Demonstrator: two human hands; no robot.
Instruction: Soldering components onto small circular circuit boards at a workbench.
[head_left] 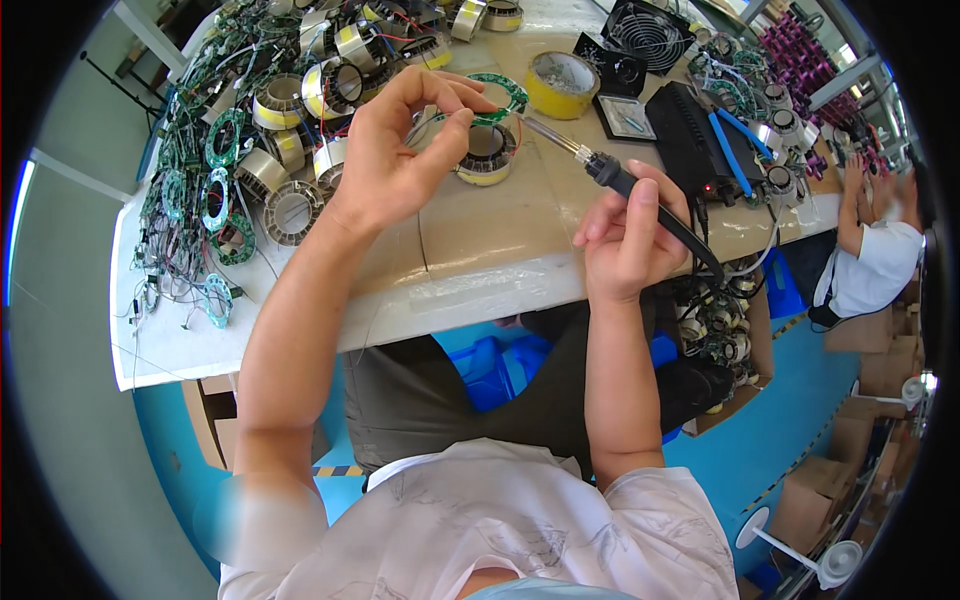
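Note:
My left hand (pixel 408 150) pinches a green ring-shaped circuit board (pixel 513 90) by its near left edge, above the table. Below the board stands a round motor coil (pixel 487 155) with a yellow band, partly hidden by the board. In my right hand (pixel 635 235) is a soldering iron (pixel 612 172) with a black handle, gripped like a pen. Its metal tip points up and left, close to the right edge of the board; whether it touches cannot be made out. Thin wires run from the board past my left fingers.
Heaped coils and ring boards (pixel 222 140) cover the left of the table (pixel 480 260). A yellow tape roll (pixel 563 85), a black soldering station (pixel 690 135) with blue-handled pliers (pixel 730 150), and a fan (pixel 645 38) stand right. A co-worker (pixel 875 250) sits far right.

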